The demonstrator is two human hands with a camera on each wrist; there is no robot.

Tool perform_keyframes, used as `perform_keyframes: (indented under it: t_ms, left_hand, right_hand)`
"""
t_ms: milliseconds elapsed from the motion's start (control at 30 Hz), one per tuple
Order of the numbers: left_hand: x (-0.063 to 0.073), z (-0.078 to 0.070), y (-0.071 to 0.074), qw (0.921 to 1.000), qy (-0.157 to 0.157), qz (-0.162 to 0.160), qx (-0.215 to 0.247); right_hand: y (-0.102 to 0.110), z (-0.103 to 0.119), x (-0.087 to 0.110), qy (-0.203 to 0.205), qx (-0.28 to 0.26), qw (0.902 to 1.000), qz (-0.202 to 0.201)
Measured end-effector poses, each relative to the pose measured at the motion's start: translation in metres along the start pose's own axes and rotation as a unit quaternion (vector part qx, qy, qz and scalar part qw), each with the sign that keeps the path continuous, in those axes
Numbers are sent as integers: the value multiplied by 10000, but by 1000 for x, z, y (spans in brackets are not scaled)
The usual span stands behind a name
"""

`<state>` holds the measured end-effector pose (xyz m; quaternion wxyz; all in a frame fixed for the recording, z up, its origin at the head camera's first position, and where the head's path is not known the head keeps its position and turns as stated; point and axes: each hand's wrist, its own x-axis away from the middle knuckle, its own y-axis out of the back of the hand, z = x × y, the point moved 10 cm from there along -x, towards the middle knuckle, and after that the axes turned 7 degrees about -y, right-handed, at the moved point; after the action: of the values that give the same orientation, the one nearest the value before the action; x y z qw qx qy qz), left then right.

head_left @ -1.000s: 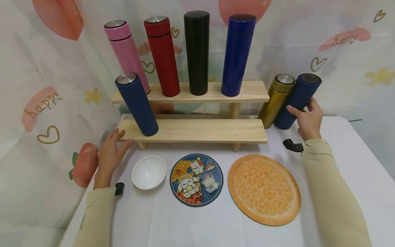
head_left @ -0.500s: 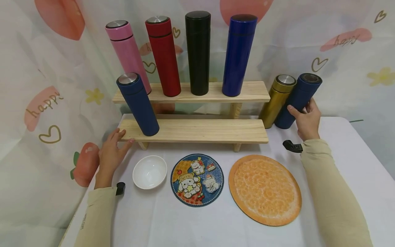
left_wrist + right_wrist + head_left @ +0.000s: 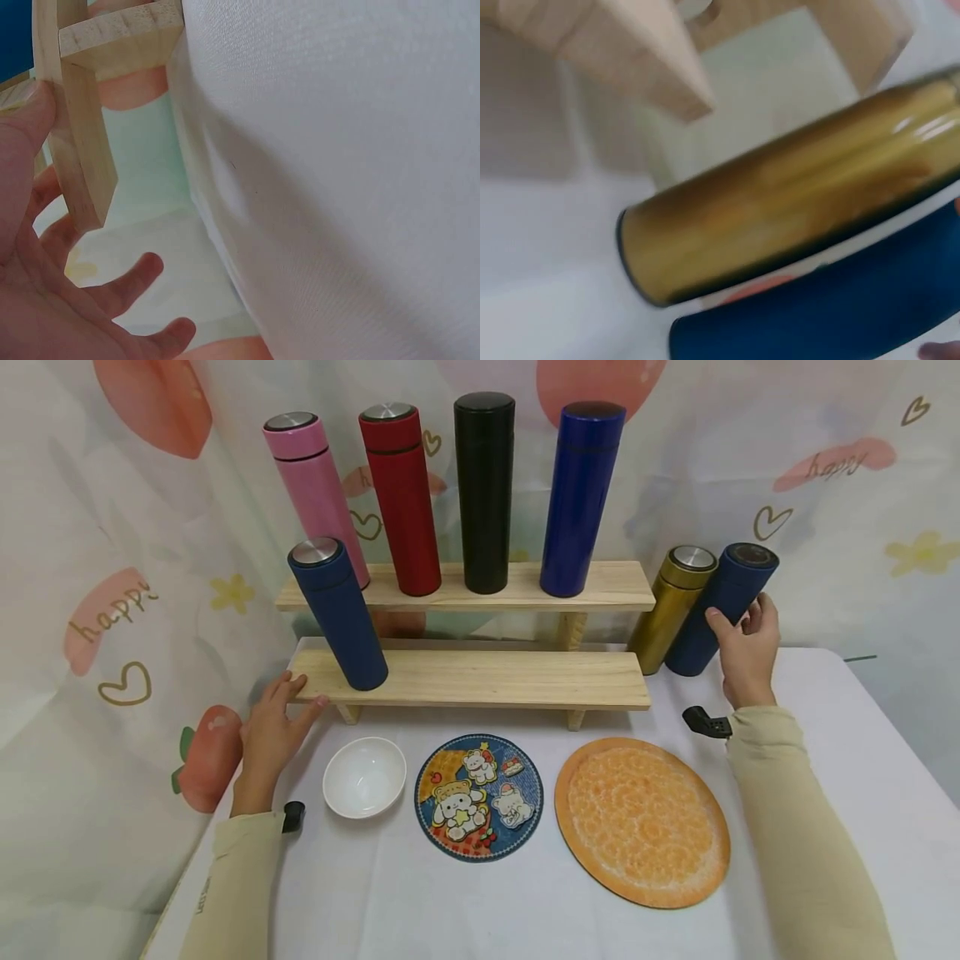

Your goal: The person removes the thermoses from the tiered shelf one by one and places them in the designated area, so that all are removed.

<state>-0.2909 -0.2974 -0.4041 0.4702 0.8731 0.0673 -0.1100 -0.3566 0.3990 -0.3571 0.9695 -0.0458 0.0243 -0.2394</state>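
Dark blue is standing out just right of a two-tier wooden stand [image 3: 525,678], where a person's right hand [image 3: 750,658] is holding a dark-blue bottle [image 3: 732,587], the grip taking in its body between thumb and fingers. The views are leaving unclear whether that bottle's base is touching the white table [image 3: 510,927]. Between it and the wooden stand's right end, a gold bottle [image 3: 670,617] is standing. At the wooden stand's left end, the left hand [image 3: 270,731] is pinching the lower shelf [image 3: 457,677] in a narrow grip, two fingers extending free of the wood. Near that hand, a silver-topped navy bottle [image 3: 342,622] is standing on the lower shelf's left part. Along the wooden stand's upper shelf [image 3: 618,585], a pink bottle [image 3: 318,497], a red bottle [image 3: 405,514], a black bottle [image 3: 485,502] and a royal-blue bottle [image 3: 581,510] are lining up from left to right. In front of the wooden stand, a white bowl [image 3: 364,778], a round cartoon mat [image 3: 479,797] and a larger orange mat [image 3: 643,822] are resting, left to right, on the table. Behind the wooden stand, a printed cloth [image 3: 705,452] is hanging, showing hearts and "happy" lettering.
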Motion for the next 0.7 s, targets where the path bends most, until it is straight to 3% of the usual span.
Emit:
perform_keyframes:
  t_ms: [233, 433, 700]
  left_hand:
    - [0, 2, -1, 10000, 51, 24, 26]
    - [0, 2, -1, 10000, 44, -24, 70]
    - [0, 4, -3, 9999, 46, -43, 109]
  right_hand:
    - [-13, 44, 33, 866, -454, 9952, -11]
    - [-30, 77, 69, 1526, -780, 9852, 67]
    - [-55, 84, 93, 1918, -777, 9772, 471]
